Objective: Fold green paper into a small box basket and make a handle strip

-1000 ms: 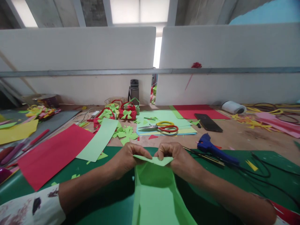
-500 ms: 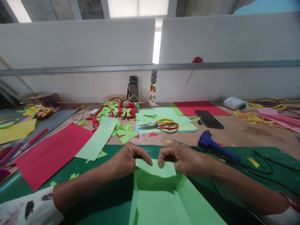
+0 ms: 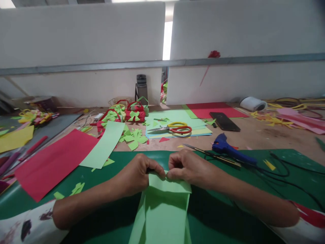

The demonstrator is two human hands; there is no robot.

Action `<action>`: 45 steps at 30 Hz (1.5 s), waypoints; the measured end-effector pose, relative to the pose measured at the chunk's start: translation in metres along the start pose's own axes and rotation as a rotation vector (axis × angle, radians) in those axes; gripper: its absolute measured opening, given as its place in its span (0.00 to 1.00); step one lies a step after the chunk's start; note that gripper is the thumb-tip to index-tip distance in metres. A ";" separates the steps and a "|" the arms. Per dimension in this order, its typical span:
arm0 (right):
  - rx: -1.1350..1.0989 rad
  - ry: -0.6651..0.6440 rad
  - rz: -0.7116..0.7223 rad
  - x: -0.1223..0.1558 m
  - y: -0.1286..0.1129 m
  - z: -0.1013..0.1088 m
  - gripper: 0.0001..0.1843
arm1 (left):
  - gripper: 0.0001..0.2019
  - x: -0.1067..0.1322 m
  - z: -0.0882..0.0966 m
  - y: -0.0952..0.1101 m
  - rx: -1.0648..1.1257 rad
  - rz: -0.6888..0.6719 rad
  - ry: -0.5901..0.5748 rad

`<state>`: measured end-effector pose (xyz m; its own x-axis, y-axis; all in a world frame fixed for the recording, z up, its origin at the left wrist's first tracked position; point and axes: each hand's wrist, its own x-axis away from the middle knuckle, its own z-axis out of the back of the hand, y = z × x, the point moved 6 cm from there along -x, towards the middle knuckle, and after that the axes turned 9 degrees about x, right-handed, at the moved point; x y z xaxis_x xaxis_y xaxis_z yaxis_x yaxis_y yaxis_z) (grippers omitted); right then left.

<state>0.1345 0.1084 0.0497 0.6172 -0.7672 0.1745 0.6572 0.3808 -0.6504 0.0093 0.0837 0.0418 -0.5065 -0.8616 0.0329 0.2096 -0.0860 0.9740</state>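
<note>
A light green sheet of paper (image 3: pixel 166 217), folded up along its sides, lies in front of me on the green mat (image 3: pixel 106 220). Both hands meet at its far end, where a flap is turned over. My left hand (image 3: pixel 142 171) pinches the left part of the flap's far edge between thumb and fingers. Close beside it, my right hand (image 3: pixel 186 167) is closed on the same edge, its thumb near the middle. The near end of the paper runs out of view. Fingers hide part of the far edge.
Beyond my hands lie scissors (image 3: pixel 175 128) on stacked paper, a blue glue gun (image 3: pixel 231 149) with its cable, tweezers (image 3: pixel 212 155) and a phone (image 3: pixel 224 121). To the left are red paper (image 3: pixel 58 162), a pale green strip (image 3: pixel 104 144) and small red paper bags (image 3: pixel 134 113). A bottle (image 3: pixel 141 89) stands behind.
The paper's raised right side has swung inward, so it looks narrower. My right thumb has slid along the flap's edge toward the left one. The view has tipped slightly downward.
</note>
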 end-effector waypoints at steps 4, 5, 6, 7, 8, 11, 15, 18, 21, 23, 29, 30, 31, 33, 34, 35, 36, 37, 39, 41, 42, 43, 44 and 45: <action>-0.022 0.040 -0.002 -0.003 0.002 -0.008 0.04 | 0.04 0.002 -0.002 0.001 -0.030 -0.015 0.014; -0.020 0.042 0.000 -0.003 0.002 -0.008 0.04 | 0.04 0.002 -0.002 0.001 -0.008 -0.022 0.013; -0.015 0.046 0.001 -0.002 0.001 -0.007 0.03 | 0.06 0.002 -0.003 0.000 0.017 -0.022 0.007; -0.009 0.050 0.001 -0.001 -0.001 -0.007 0.03 | 0.08 0.002 -0.003 -0.001 0.038 -0.010 -0.007; -0.003 0.057 0.000 0.000 -0.002 -0.006 0.04 | 0.11 0.002 -0.004 -0.002 0.048 0.017 -0.023; 0.052 0.082 -0.008 0.003 -0.007 -0.001 0.05 | 0.16 0.003 -0.002 -0.007 0.007 0.140 -0.089; 0.180 0.089 -0.027 0.003 -0.010 0.001 0.05 | 0.16 0.005 0.005 -0.002 -0.082 0.179 -0.189; 0.237 0.075 -0.024 0.002 -0.011 0.000 0.05 | 0.22 0.006 0.008 0.000 -0.116 0.174 -0.248; 0.301 0.077 -0.009 0.004 -0.014 0.000 0.05 | 0.23 0.005 0.009 0.000 -0.110 0.176 -0.263; 0.319 0.079 -0.003 0.005 -0.016 -0.001 0.06 | 0.23 0.005 0.010 -0.001 -0.111 0.188 -0.253; 0.234 0.064 0.025 0.003 -0.020 -0.004 0.05 | 0.23 0.005 0.011 0.000 -0.157 0.169 -0.228; 0.217 0.067 0.031 0.003 -0.020 -0.005 0.05 | 0.23 0.005 0.011 0.000 -0.163 0.165 -0.226; 0.203 0.069 0.031 0.002 -0.020 -0.005 0.06 | 0.24 0.005 0.011 0.001 -0.172 0.164 -0.224; 0.189 0.070 0.020 0.000 -0.018 -0.007 0.06 | 0.25 0.004 0.012 0.001 -0.208 0.167 -0.206; 0.187 0.072 0.014 0.000 -0.018 -0.007 0.07 | 0.26 0.004 0.013 0.001 -0.233 0.171 -0.188; 0.186 0.074 0.009 -0.001 -0.017 -0.008 0.08 | 0.26 0.004 0.014 0.001 -0.260 0.177 -0.171; 0.185 0.075 0.005 -0.002 -0.017 -0.009 0.09 | 0.26 0.004 0.014 0.001 -0.282 0.180 -0.155; 0.183 0.073 0.001 -0.003 -0.017 -0.010 0.10 | 0.27 0.003 0.015 0.001 -0.297 0.180 -0.143; 0.185 0.064 -0.008 -0.005 -0.016 -0.012 0.09 | 0.27 0.003 0.015 0.000 -0.301 0.176 -0.141; 0.197 0.052 -0.020 -0.007 -0.016 -0.015 0.07 | 0.27 0.003 0.015 0.000 -0.288 0.178 -0.153; 0.208 0.050 -0.026 -0.007 -0.015 -0.015 0.06 | 0.26 0.003 0.015 0.000 -0.280 0.180 -0.156; 0.221 0.051 -0.032 -0.008 -0.016 -0.016 0.05 | 0.26 0.003 0.015 0.000 -0.272 0.186 -0.159; 0.237 0.054 -0.038 -0.008 -0.016 -0.016 0.04 | 0.26 0.003 0.014 0.000 -0.263 0.194 -0.162; 0.254 0.059 -0.042 -0.008 -0.017 -0.017 0.04 | 0.24 0.003 0.014 0.001 -0.254 0.199 -0.165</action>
<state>0.1113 0.0996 0.0469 0.5654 -0.8112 0.1492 0.7740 0.4594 -0.4357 -0.0038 0.0875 0.0461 -0.5584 -0.7836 0.2722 0.5084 -0.0640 0.8587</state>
